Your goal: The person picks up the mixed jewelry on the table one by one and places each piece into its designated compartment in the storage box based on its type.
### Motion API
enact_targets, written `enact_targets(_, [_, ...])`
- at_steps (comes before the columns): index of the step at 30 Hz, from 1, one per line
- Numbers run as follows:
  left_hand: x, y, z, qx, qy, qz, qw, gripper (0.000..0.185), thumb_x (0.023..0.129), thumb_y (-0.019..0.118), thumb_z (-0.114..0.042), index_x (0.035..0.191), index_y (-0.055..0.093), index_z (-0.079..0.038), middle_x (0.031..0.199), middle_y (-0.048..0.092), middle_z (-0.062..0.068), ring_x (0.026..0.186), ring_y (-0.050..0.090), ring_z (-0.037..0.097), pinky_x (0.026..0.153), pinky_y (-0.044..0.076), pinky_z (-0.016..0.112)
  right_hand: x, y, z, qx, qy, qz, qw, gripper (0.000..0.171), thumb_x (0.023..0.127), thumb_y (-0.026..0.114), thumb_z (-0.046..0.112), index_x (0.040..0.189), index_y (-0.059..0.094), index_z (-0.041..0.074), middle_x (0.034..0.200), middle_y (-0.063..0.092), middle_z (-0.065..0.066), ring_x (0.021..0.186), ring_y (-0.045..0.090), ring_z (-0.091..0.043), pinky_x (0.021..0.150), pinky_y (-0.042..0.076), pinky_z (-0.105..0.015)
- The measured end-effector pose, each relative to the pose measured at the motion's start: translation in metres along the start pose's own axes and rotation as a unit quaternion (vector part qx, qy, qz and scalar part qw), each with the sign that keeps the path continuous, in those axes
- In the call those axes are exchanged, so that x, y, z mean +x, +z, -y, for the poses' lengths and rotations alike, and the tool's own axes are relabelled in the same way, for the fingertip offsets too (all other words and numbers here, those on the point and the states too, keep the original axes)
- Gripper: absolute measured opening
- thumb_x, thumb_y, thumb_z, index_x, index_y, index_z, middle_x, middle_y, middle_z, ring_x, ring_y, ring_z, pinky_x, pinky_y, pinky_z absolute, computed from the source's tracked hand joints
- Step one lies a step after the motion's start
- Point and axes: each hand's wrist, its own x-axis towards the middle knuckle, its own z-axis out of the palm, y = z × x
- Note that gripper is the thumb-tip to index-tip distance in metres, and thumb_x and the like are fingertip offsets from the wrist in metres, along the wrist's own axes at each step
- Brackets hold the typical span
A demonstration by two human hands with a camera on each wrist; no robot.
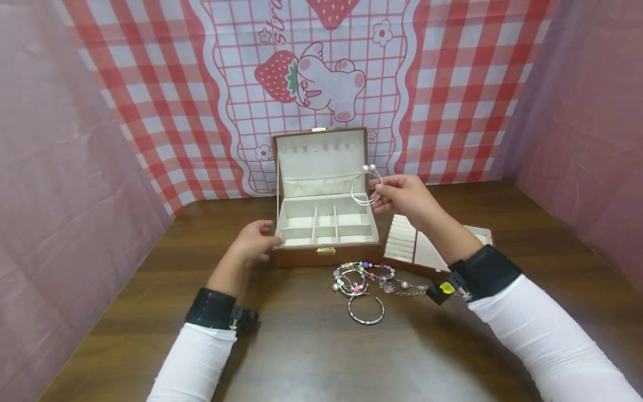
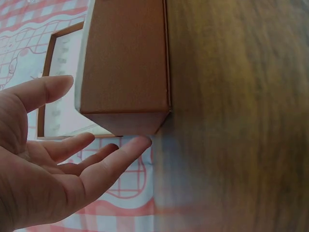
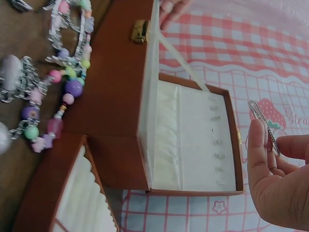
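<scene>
A brown jewelry box (image 1: 327, 255) stands with its lid raised, showing a cream inside split into several compartments. Over its right side my right hand (image 1: 409, 198) pinches a thin silver bangle (image 1: 358, 200) with two pearl ends between thumb and fingers. In the right wrist view the bangle (image 3: 263, 123) appears nearly edge-on, in front of the open lid (image 3: 198, 140). My left hand (image 1: 253, 240) is at the box's left front corner, thumb over the rim and fingers spread along the side. The left wrist view shows these fingers (image 2: 113, 166) extended beside the box wall (image 2: 125, 63).
In front of the box lie colorful beaded bracelets (image 1: 364, 271), silver chains (image 1: 409, 287) and a silver open bangle (image 1: 366, 321). A cream-lined tray (image 1: 402, 240) with ring rolls sits to the box's right, partly behind my right forearm. A checked strawberry cloth (image 1: 467, 84) hangs behind the wooden table (image 1: 301, 346).
</scene>
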Motion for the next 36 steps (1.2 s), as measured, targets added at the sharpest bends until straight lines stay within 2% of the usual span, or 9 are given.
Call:
enact_targets(8, [0.003,0.002,0.005,-0.031,-0.010,0.035,0.9989,0.063,0.093,0.058,-0.004,0.148,0.029,0.006,0.139,0.042,0.031,0.118,0.052,0.041,0.077,0.057,0.047,0.020,0.004,0.001,0.026,0.014,-0.013,0.999,0.035,0.102,0.047,0.006,0.128,0.049,-0.017,0.080,0.063,-0.008,0.063,0.065,-0.012,0.067,0.058,-0.027])
enact_targets(18, [0.003,0.004,0.007,-0.041,0.010,0.052,0.9977,0.060,0.094,0.050,0.005,0.148,0.025,0.011,0.144,0.039,0.032,0.123,0.048,0.042,0.074,0.058,0.047,0.045,0.017,0.000,-0.014,0.040,-0.039,0.998,0.033,0.102,0.049,0.009,0.124,0.055,-0.014,0.078,0.061,-0.009,0.060,0.062,-0.011,0.061,0.057,-0.026])
enact_targets(31, [0.003,0.005,0.004,-0.047,0.007,0.046,0.9978,0.056,0.095,0.050,0.004,0.147,0.030,0.009,0.144,0.042,0.028,0.124,0.048,0.039,0.074,0.057,0.048,0.071,0.018,0.001,-0.037,0.076,-0.061,0.995,0.036,0.103,0.045,0.010,0.132,0.053,-0.009,0.077,0.057,-0.007,0.056,0.057,-0.010,0.055,0.054,-0.022])
enact_targets(36, [0.002,0.004,0.002,-0.045,0.003,0.043,0.9981,0.057,0.095,0.050,0.004,0.147,0.030,0.008,0.144,0.042,0.027,0.125,0.047,0.040,0.077,0.056,0.050,0.085,0.015,-0.001,-0.023,0.087,-0.077,0.993,0.034,0.102,0.046,0.007,0.129,0.053,-0.012,0.072,0.057,-0.007,0.052,0.056,-0.009,0.052,0.053,-0.020])
